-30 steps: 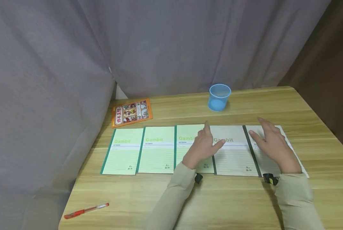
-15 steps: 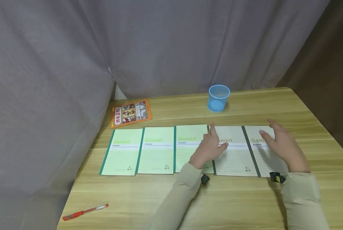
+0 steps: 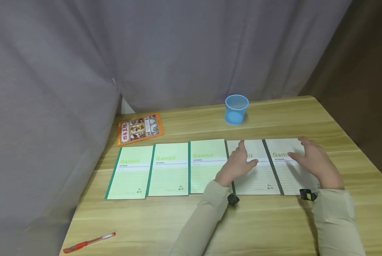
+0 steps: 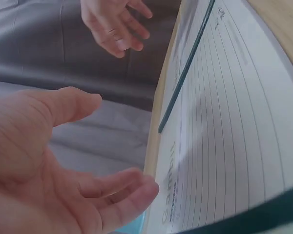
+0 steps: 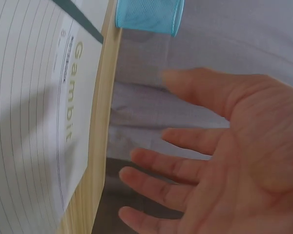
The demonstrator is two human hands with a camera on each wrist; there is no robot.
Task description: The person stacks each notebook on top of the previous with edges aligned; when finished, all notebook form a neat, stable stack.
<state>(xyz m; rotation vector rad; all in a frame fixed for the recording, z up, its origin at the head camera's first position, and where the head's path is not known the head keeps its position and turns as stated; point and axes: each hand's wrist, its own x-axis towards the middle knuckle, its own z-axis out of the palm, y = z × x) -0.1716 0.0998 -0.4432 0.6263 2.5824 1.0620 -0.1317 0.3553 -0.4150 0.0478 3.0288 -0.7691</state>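
Two pale notebooks with dark spines lie flat at the right end of a row. In the head view, my left hand [image 3: 237, 163] hovers over the left pale notebook [image 3: 258, 177], thumb out to the right and holding nothing. My right hand [image 3: 320, 163] hangs above the rightmost notebook [image 3: 290, 177]. The right wrist view shows that hand's fingers [image 5: 156, 187] spread and relaxed, apart from the cover. From the left wrist, the left palm [image 4: 39, 161] faces sideways with loosely bent fingers, and the gap to its thumb holds nothing.
Three green notebooks [image 3: 168, 177] continue the row leftward. Behind stand a blue cup [image 3: 235, 110] and an orange picture booklet [image 3: 139, 128]. A red pen [image 3: 89, 242] lies at the front left of the wooden table [image 3: 152, 220]. Grey curtains [image 3: 178, 53] hang beyond it.
Both hands have shifted to the right over the notebooks, uncovering more of the third green cover and of the rightmost title. The head view has turned slightly; the notebooks keep their order.
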